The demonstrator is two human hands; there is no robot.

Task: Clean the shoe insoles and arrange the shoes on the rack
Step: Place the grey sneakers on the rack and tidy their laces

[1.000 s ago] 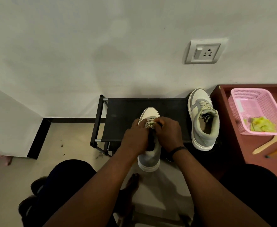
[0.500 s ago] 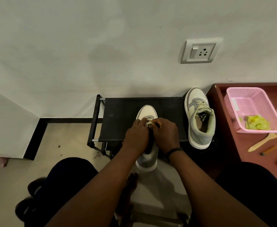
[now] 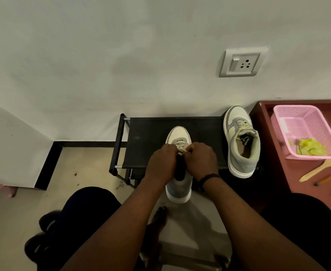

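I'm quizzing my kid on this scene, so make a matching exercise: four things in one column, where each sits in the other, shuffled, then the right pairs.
Things:
1. Yellow cloth
2. Wooden spatula
3. Socket
4. Right-hand shoe

Places:
A. On the wall
B. At the rack's right end
C. In the pink basket
D. On the red table, in front of the basket

Pairs: 1-C, 2-D, 3-A, 4-B

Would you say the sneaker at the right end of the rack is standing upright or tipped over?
Upright: the right sneaker rests sole-down on the rack, its opening facing up and the inside visible.
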